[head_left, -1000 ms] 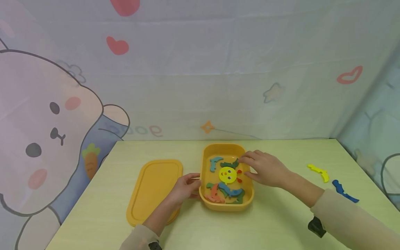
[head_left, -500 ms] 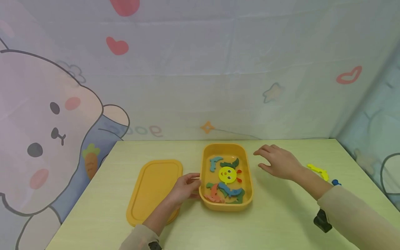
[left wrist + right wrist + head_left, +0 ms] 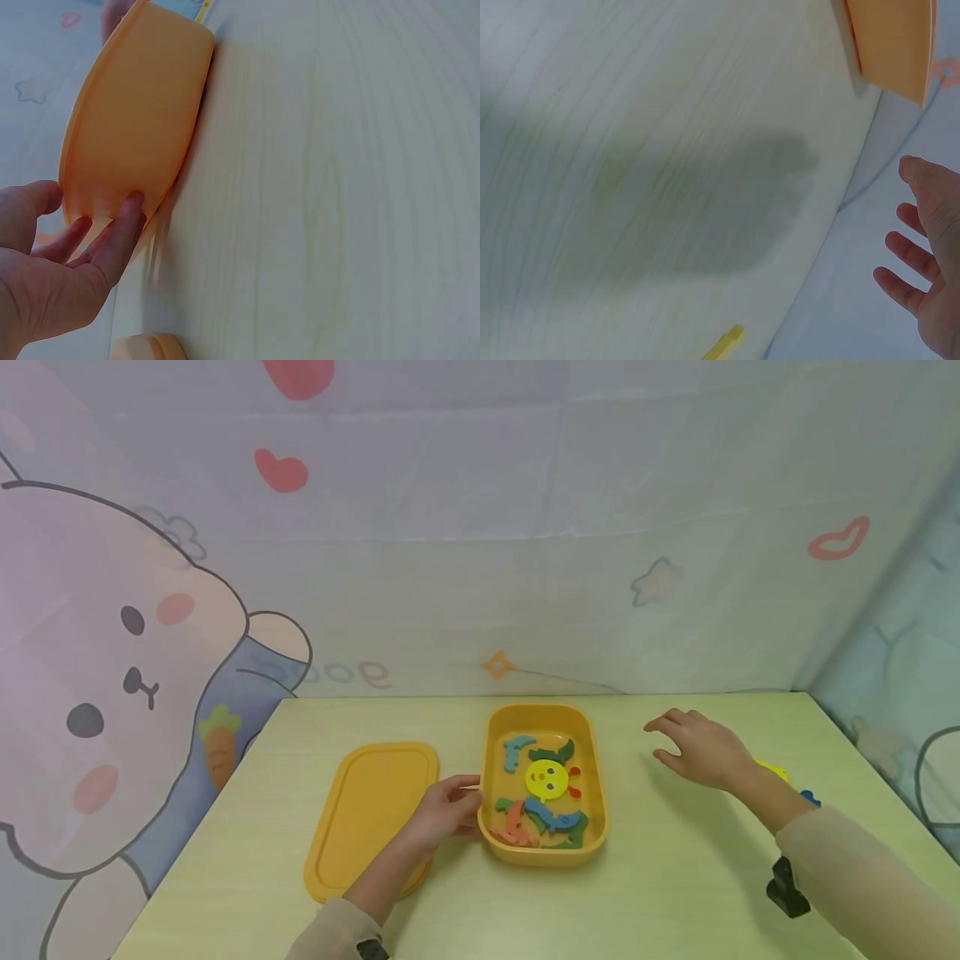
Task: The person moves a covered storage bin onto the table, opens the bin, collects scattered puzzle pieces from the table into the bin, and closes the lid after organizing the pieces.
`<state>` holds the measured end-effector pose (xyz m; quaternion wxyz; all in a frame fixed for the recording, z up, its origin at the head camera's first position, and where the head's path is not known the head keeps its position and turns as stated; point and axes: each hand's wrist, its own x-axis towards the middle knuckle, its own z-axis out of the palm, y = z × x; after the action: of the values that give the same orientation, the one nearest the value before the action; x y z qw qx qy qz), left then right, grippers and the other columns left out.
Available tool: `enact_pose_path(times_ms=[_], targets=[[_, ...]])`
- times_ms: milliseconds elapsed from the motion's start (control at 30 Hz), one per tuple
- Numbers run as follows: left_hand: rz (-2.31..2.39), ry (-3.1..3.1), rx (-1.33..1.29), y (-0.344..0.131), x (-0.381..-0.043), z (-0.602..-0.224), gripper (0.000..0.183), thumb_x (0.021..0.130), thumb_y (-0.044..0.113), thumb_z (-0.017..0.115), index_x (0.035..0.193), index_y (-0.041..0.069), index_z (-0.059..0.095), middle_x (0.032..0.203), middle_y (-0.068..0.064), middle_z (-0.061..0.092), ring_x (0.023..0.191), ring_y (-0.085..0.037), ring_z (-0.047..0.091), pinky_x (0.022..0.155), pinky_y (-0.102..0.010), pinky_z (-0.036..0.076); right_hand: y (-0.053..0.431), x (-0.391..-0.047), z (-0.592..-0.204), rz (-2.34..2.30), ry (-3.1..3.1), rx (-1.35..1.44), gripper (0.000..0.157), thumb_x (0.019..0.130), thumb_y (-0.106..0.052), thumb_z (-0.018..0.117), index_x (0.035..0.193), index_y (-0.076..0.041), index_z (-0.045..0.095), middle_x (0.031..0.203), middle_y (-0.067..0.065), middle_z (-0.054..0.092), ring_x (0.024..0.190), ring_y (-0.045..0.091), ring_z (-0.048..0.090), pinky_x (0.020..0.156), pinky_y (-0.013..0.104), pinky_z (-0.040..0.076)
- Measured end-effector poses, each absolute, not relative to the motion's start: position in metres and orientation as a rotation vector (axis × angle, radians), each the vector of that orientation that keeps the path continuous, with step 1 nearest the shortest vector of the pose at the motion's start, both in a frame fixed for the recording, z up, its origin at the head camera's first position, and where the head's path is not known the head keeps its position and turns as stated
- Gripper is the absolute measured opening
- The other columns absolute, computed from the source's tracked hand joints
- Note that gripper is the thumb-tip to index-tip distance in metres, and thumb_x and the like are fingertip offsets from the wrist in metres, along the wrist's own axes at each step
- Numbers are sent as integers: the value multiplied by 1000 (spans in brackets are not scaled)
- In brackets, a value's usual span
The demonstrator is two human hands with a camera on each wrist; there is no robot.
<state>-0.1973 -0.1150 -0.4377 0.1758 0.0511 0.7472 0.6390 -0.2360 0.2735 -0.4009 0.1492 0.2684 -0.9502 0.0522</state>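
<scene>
In the head view a yellow-orange plastic box (image 3: 543, 857) stands on the table. Inside lie a yellow smiling-face piece (image 3: 547, 779) with red feelers, a teal piece (image 3: 516, 752), a dark green piece (image 3: 551, 752), a blue piece (image 3: 553, 816) and an orange piece (image 3: 516, 829). My left hand (image 3: 442, 814) rests against the box's left side, its fingertips touching the outer wall (image 3: 142, 112) in the left wrist view. Over the table right of the box hovers my right hand (image 3: 705, 747), fingers loosely bent and holding nothing. Past it, a yellow piece (image 3: 772, 770) is partly hidden by the forearm.
The box's flat lid (image 3: 375, 810) lies to the left, partly under the left forearm. Beyond the right forearm a blue piece (image 3: 811, 797) shows only its tip. A printed cloth (image 3: 450, 527) hangs along the table's back edge.
My right hand has pulled away from the box's right rim and moved rightward, its arm now covering much of the loose yellow and blue pieces. The left hand and box have stayed put.
</scene>
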Motion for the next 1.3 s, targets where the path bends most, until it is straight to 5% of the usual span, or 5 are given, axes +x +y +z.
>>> enact_pose_path(times_ms=[400,767,1300], targets=[[1820,2087,159,-116,-200,-442,44,95,15,49,134,-4,40,122,-27,52,98,-35,62,77,-45,54,310,-235,-412,129,-2906,622,39,81,-19,68,116,-7,59,110,16,58,94,39,56,60,43,51],[1829,2083,133,-115,-197,-437,46,95,21,51,135,-1,41,123,-23,53,95,-28,63,76,-42,55,338,-229,-412,168,-3003,515,43,83,-21,65,122,-6,55,117,20,54,102,45,50,64,51,50],[1835,2079,144,-115,-196,-436,48,95,21,51,135,-1,40,124,-24,52,98,-31,62,77,-43,55,376,-221,-428,176,-3130,398,50,83,-22,64,123,4,51,114,33,49,89,49,53,69,55,47]])
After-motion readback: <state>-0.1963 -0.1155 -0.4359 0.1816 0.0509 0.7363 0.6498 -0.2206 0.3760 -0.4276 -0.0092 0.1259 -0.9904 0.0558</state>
